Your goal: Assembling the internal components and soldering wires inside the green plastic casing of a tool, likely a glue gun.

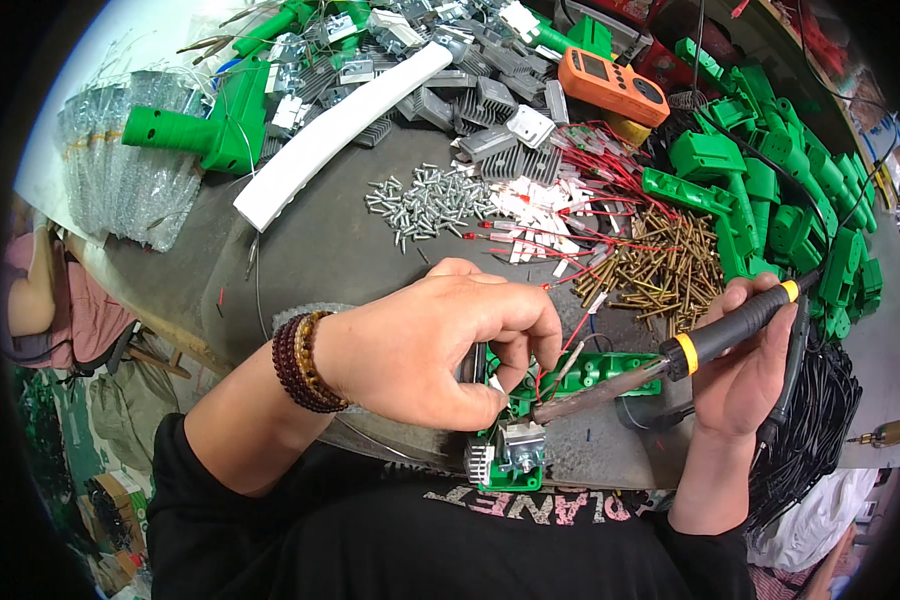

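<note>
My right hand [736,372] is closed around a soldering iron [725,338] with a black handle and yellow bands. Its metal barrel slants down to the left, the tip close to an opened green plastic housing [625,371]. Over that housing, my left hand [435,335] bends its fingers and thumb into a pinch. What lies between them is mostly hidden, though a thin red wire runs beside the fingertips. Just below, a silver metal part with screws [522,446] sits in the near end of the housing, by the thumb.
Beyond my hands lie piles of silver screws [425,203], brass-coloured pins [665,268] and red-wired parts [610,165]. A white curved strip [345,135] rests before grey heatsinks [495,100]. An orange meter [612,85], green shells [760,180] and black cables [815,415] crowd the right.
</note>
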`<state>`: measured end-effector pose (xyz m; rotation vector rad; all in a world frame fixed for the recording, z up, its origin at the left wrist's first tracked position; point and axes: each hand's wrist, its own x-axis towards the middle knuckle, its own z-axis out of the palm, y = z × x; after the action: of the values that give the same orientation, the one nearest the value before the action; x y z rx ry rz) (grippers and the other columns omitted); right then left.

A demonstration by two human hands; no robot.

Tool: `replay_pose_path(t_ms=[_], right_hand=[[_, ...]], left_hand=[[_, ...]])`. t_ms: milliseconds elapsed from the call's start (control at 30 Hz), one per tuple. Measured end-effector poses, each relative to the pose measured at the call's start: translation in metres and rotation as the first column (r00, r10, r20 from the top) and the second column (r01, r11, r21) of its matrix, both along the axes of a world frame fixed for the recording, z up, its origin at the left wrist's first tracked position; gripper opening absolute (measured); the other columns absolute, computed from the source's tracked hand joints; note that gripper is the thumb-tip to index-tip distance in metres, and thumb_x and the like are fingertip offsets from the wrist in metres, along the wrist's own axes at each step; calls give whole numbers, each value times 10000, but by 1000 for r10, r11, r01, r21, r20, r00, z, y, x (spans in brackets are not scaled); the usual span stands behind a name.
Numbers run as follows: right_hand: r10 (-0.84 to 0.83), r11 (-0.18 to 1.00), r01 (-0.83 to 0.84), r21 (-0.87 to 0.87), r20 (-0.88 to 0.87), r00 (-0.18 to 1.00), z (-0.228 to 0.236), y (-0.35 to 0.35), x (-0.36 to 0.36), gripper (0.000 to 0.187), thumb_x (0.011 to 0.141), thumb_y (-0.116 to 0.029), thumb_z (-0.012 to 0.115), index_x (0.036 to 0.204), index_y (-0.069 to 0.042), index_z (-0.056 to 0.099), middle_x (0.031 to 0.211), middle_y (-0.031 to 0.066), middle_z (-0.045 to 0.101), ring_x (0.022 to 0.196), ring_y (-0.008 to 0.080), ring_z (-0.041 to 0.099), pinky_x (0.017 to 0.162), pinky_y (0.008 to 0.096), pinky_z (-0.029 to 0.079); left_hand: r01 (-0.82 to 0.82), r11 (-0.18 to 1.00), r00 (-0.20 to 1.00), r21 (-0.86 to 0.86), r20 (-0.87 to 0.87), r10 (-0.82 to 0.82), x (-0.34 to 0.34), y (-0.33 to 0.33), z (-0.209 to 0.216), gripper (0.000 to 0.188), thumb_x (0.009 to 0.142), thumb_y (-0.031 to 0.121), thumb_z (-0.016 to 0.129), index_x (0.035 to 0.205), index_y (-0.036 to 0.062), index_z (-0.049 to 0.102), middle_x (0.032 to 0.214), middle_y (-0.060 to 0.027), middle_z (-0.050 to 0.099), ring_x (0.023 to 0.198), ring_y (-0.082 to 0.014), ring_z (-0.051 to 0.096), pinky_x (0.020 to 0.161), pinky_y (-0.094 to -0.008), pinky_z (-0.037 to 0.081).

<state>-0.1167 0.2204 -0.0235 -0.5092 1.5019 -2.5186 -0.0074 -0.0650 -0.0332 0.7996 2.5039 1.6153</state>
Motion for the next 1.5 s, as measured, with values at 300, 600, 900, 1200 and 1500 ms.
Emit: replay_pose_path(t_ms=[300, 600, 900, 1200, 1500], right_hand=[[225, 973, -228, -34, -74, 972, -2, 8, -5, 341, 1079, -371, 458, 1250, -80, 510, 1061, 85, 579, 885, 142, 564, 787, 273, 508], [31, 999, -31, 21, -38, 999, -1, -2, -1, 374, 1051, -409, 505, 1223, -77, 535, 982, 71, 612, 672, 68, 458, 595, 216, 416], [-3, 1000, 5, 26, -44, 999, -1, -3, 1, 380, 1050, -412, 507, 1228, -78, 536, 990, 74, 607, 668, 69, 461, 594, 219, 419], [108, 987, -110, -119, -22, 994, 6, 19, -15, 352, 1085, -370, 447, 1261, -69, 493, 1038, 76, 551, 759, 123, 459, 676, 259, 463], [93, 989, -82, -126, 82, 992, 13, 27, -27, 379, 1077, -372, 475, 1218, -22, 502, 995, 67, 526, 721, 79, 420, 618, 208, 439]], left_hand=[[23, 1000, 1000, -6, 14, -23, 0, 0, 1, 324, 753, 118, 684, 1070, 109, 618, 846, 71, 676, 883, -140, 615, 979, -363, 323], [24, 999, 999, -42, 30, -23, 0, 2, 0, 333, 744, 107, 671, 1073, 111, 626, 843, 71, 670, 878, -150, 619, 972, -363, 325], [31, 998, 999, -51, 26, -30, -1, 2, 1, 343, 733, 115, 673, 1073, 112, 626, 822, 75, 659, 853, -155, 617, 960, -360, 334], [26, 998, 1000, -60, 20, -25, 0, 3, -1, 340, 717, 110, 671, 1054, 117, 622, 800, 79, 641, 833, -153, 612, 942, -355, 343], [16, 999, 1000, -40, 14, -15, 0, 4, 0, 307, 716, 102, 679, 1021, 119, 639, 797, 73, 636, 810, -144, 611, 913, -336, 357]])
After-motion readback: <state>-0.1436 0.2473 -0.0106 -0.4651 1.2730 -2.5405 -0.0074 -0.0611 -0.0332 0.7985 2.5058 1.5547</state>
